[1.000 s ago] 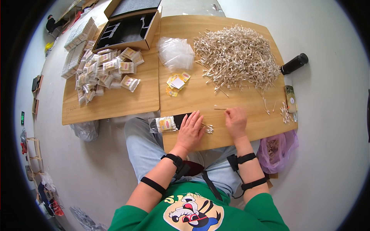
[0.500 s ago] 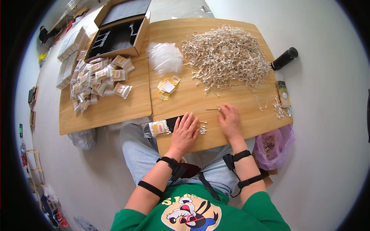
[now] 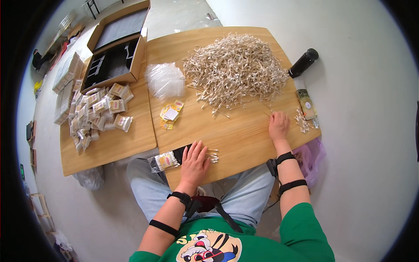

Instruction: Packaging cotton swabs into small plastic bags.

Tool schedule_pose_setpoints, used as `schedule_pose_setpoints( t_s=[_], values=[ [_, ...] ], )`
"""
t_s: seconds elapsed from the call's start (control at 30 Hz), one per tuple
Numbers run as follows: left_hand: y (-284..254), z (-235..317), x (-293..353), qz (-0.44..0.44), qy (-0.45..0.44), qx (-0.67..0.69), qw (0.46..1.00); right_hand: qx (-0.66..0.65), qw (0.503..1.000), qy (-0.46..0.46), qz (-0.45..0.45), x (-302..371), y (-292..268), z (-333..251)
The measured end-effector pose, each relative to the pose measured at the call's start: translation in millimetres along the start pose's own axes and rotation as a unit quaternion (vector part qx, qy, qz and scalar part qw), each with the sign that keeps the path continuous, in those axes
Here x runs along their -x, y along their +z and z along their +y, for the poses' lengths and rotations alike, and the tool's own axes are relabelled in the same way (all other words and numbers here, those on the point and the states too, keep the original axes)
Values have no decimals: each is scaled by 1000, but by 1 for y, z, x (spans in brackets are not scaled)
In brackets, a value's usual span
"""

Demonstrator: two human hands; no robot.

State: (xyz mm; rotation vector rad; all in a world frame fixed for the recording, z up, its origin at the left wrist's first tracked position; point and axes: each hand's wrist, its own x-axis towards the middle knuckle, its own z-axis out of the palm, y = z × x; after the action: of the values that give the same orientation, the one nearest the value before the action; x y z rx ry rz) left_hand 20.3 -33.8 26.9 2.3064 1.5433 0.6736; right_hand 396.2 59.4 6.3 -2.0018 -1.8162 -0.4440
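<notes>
My left hand point(image 3: 194, 163) lies flat, fingers stretched out, across a black strip point(image 3: 180, 153) near the table's front edge. Cotton swabs point(image 3: 212, 156) stick out from beneath it on the right. Beside it on the left lies a clear bag point(image 3: 166, 161) packed with swabs and a yellow-and-white card. Farther right, my right hand point(image 3: 279, 125) rests on the wood with its fingers curled together. A thin cotton swab point(image 3: 265, 114) juts from its fingertips; the grip itself is partly hidden.
A large swab heap point(image 3: 238, 70) covers the back of the table. Clear empty bags point(image 3: 165, 81) and yellow cards point(image 3: 171, 114) lie left of it. Filled packets point(image 3: 102, 107) crowd the left table near an open carton point(image 3: 114, 59). A black bottle point(image 3: 303, 63) and phone point(image 3: 306, 104) line the right edge.
My right hand has moved right across the table to the loose swabs near the small right-hand pile. My left hand stays on the black strip. The whole view has shifted somewhat.
</notes>
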Motion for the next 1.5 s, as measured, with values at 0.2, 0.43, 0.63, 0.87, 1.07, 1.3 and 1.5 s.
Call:
schedule_pose_setpoints(
  t_s=[0.2,0.43,0.63,0.87,1.07,1.3,1.5],
  values=[
    [1,-1,1,-4,-2,-17,1000,70,995,75,9,-8,2,48],
    [-1,-1,1,-9,-5,-16,1000,122,980,157,5,-18,-10,73],
    [0,-2,0,-7,-2,-11,1000,48,997,40,34,-33,-3,47],
    [3,-3,1,-4,1,-12,1000,-32,994,74,-72,-28,-1,58],
    [0,0,0,-3,-5,-13,1000,-123,988,57,-72,6,-10,80],
    [-4,-2,2,1,-4,-8,1000,10,1000,6,23,8,-23,67],
    [-2,-1,-1,2,0,-2,1000,-179,981,-46,-49,-5,-3,-50]
  ],
)
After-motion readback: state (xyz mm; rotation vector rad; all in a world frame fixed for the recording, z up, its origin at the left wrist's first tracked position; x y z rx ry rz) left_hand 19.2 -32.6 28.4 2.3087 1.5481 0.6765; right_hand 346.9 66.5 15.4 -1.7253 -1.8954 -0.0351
